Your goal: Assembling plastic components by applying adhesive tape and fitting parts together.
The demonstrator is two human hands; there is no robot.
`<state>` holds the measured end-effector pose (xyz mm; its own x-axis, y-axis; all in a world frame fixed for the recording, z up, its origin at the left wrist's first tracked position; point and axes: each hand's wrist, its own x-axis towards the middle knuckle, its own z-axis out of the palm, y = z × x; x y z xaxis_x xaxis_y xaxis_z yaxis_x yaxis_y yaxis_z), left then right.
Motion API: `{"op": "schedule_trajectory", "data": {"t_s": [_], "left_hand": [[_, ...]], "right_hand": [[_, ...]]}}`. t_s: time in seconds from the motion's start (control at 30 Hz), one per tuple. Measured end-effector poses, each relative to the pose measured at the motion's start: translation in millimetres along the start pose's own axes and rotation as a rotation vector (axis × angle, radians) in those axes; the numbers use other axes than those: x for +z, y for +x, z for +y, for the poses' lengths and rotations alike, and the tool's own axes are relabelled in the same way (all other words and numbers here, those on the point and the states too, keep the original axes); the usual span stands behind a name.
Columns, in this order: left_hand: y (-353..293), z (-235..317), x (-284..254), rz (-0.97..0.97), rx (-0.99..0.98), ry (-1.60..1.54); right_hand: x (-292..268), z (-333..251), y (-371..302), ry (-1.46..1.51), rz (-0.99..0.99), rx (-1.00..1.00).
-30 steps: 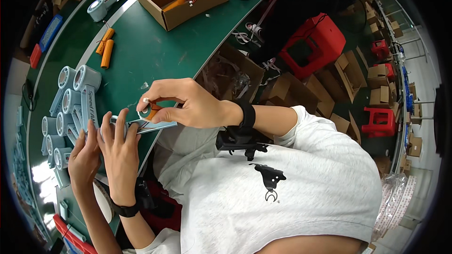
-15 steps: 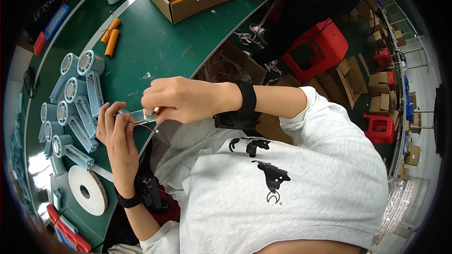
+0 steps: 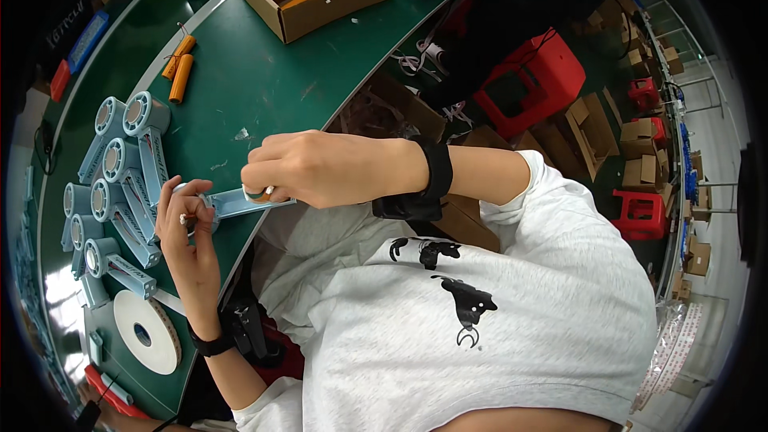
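Over the near edge of the green workbench, my left hand (image 3: 189, 220) is curled round the round head of a light blue handheld fan (image 3: 232, 203). A small white plug on a thin wire pokes out between its fingers. My right hand (image 3: 308, 170) is closed over the fan's open handle, gripping a battery cell (image 3: 256, 195) whose ringed end shows at the fingertips. The fingers hide most of that cell. Several similar light blue fans (image 3: 124, 158) lie just left of my left hand.
Beyond my hands lie two orange battery cells (image 3: 181, 78) and a cardboard box (image 3: 300, 22) of wired cells. A white tape roll (image 3: 147, 332) rests near left. A person in dark clothes stands by a red stool (image 3: 538, 84); another hand (image 3: 112, 414) shows at lower left.
My left hand has turned and opened slightly, showing the plug between its fingers. More of the blue handle shows now. The wires and plug that hung below the fan are no longer there.
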<state>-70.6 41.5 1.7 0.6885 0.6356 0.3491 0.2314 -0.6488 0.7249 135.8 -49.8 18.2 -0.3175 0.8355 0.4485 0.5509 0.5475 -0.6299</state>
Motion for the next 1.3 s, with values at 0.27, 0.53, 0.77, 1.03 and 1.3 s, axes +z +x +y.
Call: {"op": "schedule_trajectory", "data": {"t_s": [0.27, 0.53, 0.77, 1.03, 1.3], "left_hand": [[-5, -1, 14, 0.085, -0.029, -0.017], [-9, 13, 10, 0.106, -0.051, 0.107], [8, 11, -27, 0.210, 0.159, 0.318], [-47, 7, -102, 0.511, -0.232, 0.767], [-166, -49, -75, 0.336, -0.767, 0.731]], "right_hand": [[8, -1, 48, -0.105, -0.493, 0.235], [55, 38, 3, 0.174, -0.013, 0.155], [38, 8, 50, 0.334, -0.018, 0.432], [-33, 145, 236, 0.202, 0.178, 0.540], [5, 244, 284, -0.990, 0.402, 0.528]]}}
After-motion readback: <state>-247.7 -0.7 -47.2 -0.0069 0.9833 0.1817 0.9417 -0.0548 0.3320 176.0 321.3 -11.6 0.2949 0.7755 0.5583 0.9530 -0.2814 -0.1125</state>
